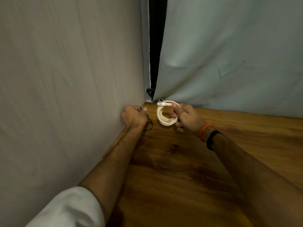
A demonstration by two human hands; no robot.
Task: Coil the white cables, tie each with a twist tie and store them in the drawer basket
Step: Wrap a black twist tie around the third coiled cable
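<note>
The coiled white cable (pixel 165 115) hangs above the wooden table (pixel 180 177), pinched at its side by your right hand (pixel 185 116), connector (pixel 162 104) free on top. Your left hand (pixel 133 117) is closed on a thin black twist tie (pixel 150 125). Loosen the pinch and the loops likely spring apart; the free connector end may slip out while you wrap the tie

both hands (pixel 134 117) (pixel 185 116) raised, fingers curled in grips (arms outstretched).
</note>
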